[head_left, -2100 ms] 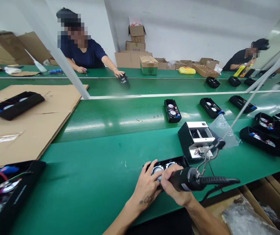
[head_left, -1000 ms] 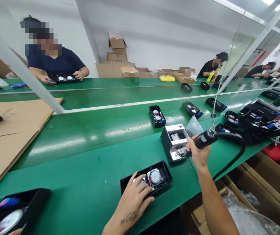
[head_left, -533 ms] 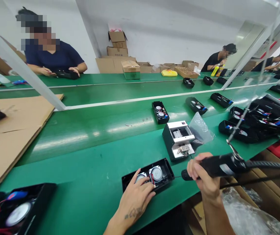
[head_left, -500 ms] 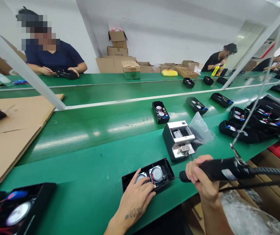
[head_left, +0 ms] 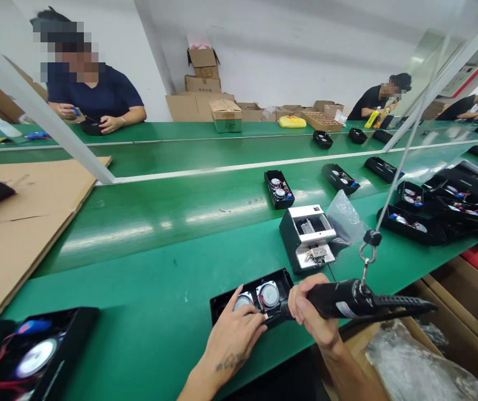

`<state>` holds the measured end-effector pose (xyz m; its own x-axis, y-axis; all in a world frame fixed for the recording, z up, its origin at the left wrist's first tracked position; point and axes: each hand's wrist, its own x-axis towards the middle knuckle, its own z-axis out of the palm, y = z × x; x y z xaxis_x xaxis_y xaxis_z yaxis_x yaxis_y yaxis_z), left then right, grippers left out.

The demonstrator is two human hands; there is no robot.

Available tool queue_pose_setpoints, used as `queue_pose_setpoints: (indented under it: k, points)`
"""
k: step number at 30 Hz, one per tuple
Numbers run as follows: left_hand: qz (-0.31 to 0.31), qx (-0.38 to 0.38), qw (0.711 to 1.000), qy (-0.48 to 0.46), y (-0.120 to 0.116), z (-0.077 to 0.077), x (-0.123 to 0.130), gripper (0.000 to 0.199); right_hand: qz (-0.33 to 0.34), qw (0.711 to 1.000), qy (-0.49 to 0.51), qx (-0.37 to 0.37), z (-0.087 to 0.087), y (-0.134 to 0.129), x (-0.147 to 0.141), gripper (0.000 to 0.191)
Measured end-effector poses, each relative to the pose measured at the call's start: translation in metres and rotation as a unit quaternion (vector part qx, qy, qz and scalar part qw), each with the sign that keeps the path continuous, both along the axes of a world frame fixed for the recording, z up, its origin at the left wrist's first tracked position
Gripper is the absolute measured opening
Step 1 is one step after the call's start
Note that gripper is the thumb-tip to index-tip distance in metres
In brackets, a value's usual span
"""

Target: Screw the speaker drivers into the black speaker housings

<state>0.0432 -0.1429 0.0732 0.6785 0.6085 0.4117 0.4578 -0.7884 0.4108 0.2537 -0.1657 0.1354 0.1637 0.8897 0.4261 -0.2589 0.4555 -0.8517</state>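
The black housing (head_left: 278,322) is lying open side up on the green bench just under the fingers of the left hand (head_left: 235,333), its long axis running sideways and slanting away toward the right, with the right speaker (head_left: 268,295) showing beyond those fingertips. The left hand is resting partly open, fingers spread over the housing without gripping it, while the right hand (head_left: 314,312) is closing firmly around the black electric screwdriver (head_left: 341,299), whose front end is pointing left at the housing's right end.
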Motion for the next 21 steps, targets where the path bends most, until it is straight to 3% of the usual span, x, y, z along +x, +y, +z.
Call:
queue_pose_setpoints:
  k: [10, 13, 21]
  points:
    - [0.022, -0.036, 0.998, 0.043, -0.001, 0.018, 0.000, 0.022, 0.012, 0.996, 0.074, 0.041, 0.022, -0.009, -0.010, 0.009]
    - [0.021, -0.035, 0.999, 0.030, -0.002, 0.014, 0.000, 0.014, 0.022, 0.995, 0.088, 0.042, 0.025, -0.012, -0.014, 0.009]
    - [0.014, 0.001, 1.000, -0.008, 0.001, 0.002, 0.000, 0.020, 0.033, 0.997, 0.069, 0.028, 0.019, -0.016, -0.018, 0.009]
